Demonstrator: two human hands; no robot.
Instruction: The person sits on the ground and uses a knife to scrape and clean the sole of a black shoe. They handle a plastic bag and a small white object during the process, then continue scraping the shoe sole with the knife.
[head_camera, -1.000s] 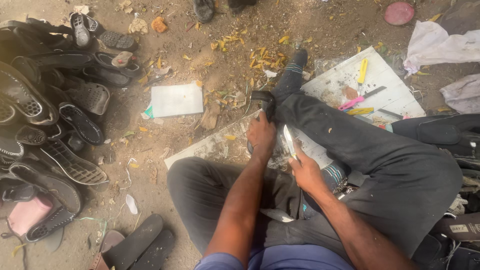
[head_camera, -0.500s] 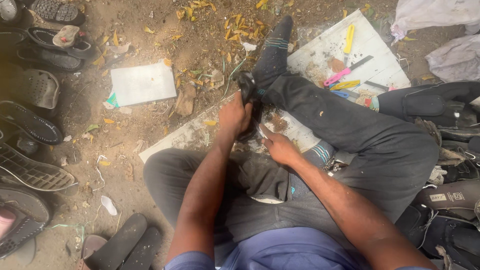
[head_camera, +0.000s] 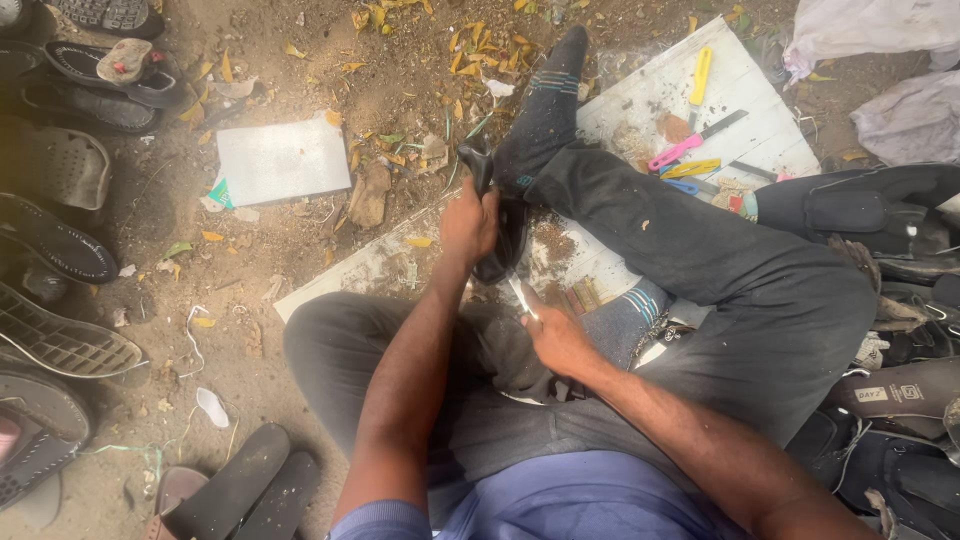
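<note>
The right hand (head_camera: 556, 338) has its grip closed around a thin metal blade (head_camera: 521, 296), whose tip points up at the black sole (head_camera: 508, 235). Just above it, the left hand (head_camera: 468, 222) has its grip clamped on that sole, held upright against the socked foot (head_camera: 545, 110). Beyond both, on the white board (head_camera: 760, 125), lie yellow and pink tools (head_camera: 688, 148).

Left hand (head_camera: 468, 222) reaches toward twelve o'clock, fingers curled shut in a grip; right hand (head_camera: 556, 338) sits closed at four o'clock of it.
</note>
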